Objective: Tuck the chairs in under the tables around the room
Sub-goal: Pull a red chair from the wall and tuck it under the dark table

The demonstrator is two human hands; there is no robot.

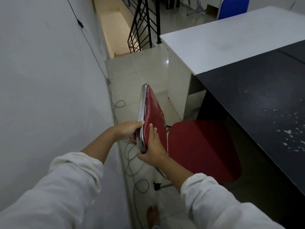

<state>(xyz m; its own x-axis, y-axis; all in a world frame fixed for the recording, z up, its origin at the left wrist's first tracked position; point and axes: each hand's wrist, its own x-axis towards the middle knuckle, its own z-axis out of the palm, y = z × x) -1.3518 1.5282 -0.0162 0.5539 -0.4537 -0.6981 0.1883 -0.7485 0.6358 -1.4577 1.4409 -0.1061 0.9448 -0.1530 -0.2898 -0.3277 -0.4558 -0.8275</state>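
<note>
Currently the red chair point(203, 149) sits at centre frame, its seat facing the black counter point(264, 113) at right. The seat's far edge appears to reach the counter edge, or just under it; most of the seat lies outside the counter outline. I judge this chair as not yet tucked in.

Grip state: both hands clamp the chair's backrest point(153, 113) near its lower end in the frame. The left hand point(130, 131) wraps the chrome frame tube point(142, 111) from the wall side, fingers curled behind it and thumb over the top. The right hand point(153, 149) lies flat on the red padded face, fingers extended and thumb hooked under the tube. Neither hand is spread free; both are pressed onto the backrest.

Remaining work, as I judge it: push this chair toward the right until the seat goes under the counter. A blue chair point(234, 9) stands at the upper right, behind the white counter point(222, 40); I cannot tell whether it is tucked. No other chairs are visible.

Surface: the black counter top carries scattered white flecks at right; the white counter top is bare apart from a faint smudge. The floor point(140, 68) is pale glossy tile. Loose cable point(133, 162) coils on the floor beside the chair, along the wall point(49, 80) at left. A black stair railing point(142, 27) stands at upper centre. One bare foot point(153, 215) shows at bottom centre.
</note>
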